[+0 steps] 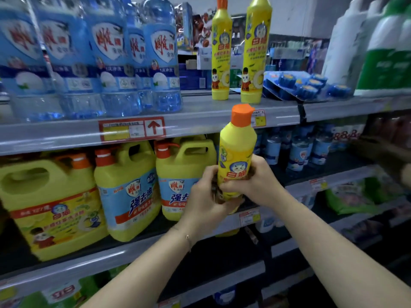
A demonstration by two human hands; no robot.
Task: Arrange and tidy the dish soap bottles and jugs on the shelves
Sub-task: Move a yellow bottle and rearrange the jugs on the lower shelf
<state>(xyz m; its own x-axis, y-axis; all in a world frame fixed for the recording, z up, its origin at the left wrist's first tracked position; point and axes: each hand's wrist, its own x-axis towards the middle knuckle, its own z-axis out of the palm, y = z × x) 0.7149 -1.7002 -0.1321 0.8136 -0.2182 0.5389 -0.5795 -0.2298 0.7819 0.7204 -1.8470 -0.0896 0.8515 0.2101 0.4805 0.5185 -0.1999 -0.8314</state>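
Note:
A yellow dish soap bottle point(236, 150) with an orange cap is upright in front of the shelves, gripped low down by both hands. My left hand point(205, 192) wraps its lower left side and my right hand point(255, 181) closes on its right side. Two tall yellow bottles point(221, 52) of the same brand stand on the upper shelf point(200, 112) just above. Several clear blue bottles point(106, 58) fill the upper shelf's left part. Yellow jugs point(126, 187) with handles stand in a row on the middle shelf point(124, 247).
Blue blister packs point(304, 85) lie tilted on the upper shelf at right, beside white and green bottles point(382, 45). Small blue bottles point(298, 150) sit at the back of the middle shelf's right part. Price tags point(132, 130) line the shelf edges. Green packs point(355, 198) lie lower right.

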